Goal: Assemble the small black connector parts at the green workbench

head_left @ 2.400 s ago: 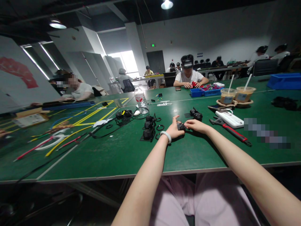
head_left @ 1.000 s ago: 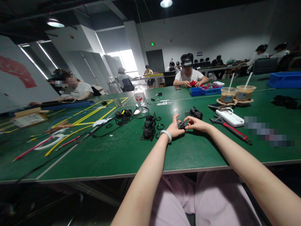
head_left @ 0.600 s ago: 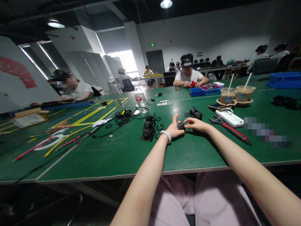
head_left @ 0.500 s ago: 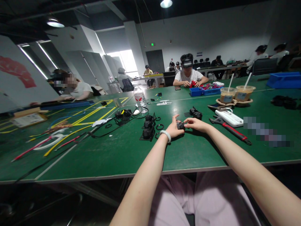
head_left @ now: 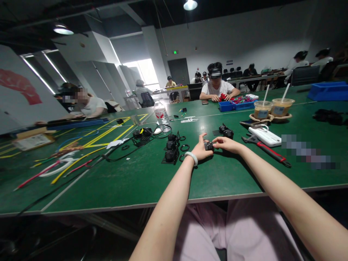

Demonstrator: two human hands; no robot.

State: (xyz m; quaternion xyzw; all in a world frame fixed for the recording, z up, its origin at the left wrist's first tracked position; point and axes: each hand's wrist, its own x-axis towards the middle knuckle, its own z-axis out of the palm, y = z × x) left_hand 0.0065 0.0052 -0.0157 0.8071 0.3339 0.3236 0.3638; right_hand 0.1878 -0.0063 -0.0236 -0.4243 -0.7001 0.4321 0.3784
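A small black ridged part (head_left: 208, 145), perhaps a cable gland, is gripped in my left hand (head_left: 200, 149), which wears a pale bangle. From the other side the fingertips of my right hand (head_left: 226, 144) pinch the part's right end. Left of my hands stand several black fittings in a row (head_left: 171, 150) on a dark base. Black rings (head_left: 185, 147) lie between that row and my left wrist. Just beyond my right hand is another black assembly (head_left: 226, 131). The exact kind of the held part is too small to make out.
On the right lie a red-handled adjustable wrench (head_left: 272, 152), a white power bank (head_left: 265, 136) and two iced drinks (head_left: 280, 107) in a carrier. A plastic bottle (head_left: 161, 115) and coloured cables (head_left: 73, 165) are to the left. Across the green table (head_left: 130, 192) a person sits behind blue trays (head_left: 241, 106).
My hands keep nearly the same pose around the black part. The whole view has shifted very slightly; nothing else has visibly moved.
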